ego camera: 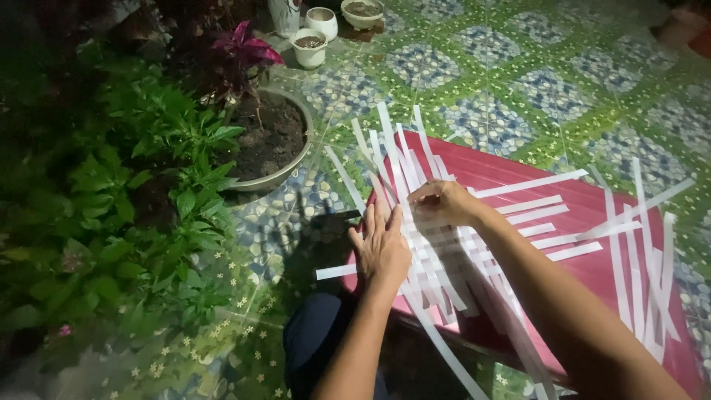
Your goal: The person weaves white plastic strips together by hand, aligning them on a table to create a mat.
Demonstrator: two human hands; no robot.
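strips of thin white flat material (437, 244), long and narrow, lie crossed over one another in a loose woven patch on a flat red glossy board (585, 274). some strips run lengthwise toward the top of the view, others run sideways toward the right edge of the board; several ends overhang the near and left edges.

left hand (381, 248): open, palm down, fingers straight and close together, pressed flat on the left part of the crossed strips near the board's left edge. it grips nothing, only holds the strips down.

right hand (441, 201): fingers curled in, pinching at the strips just beyond the left hand's fingertips. which single strip it holds cannot be told; the fingertips are hidden under the knuckles. the two hands are just beside each other, not touching.

separate bundle of loose white strips (644, 274) lies on the right part of the board, well apart from both hands.

surroundings: floor of green and blue patterned tiles (518, 67). wide shallow grey pot filled with dark soil (270, 141) stands left of the board, with a magenta-leaved plant (244, 48) in it. dense green leafy plants (133, 200) fill the left side. small white round pots (315, 37) stand at the top of the view. dark blue trouser knee (315, 341) shows below the left forearm. light is dim at the edges.
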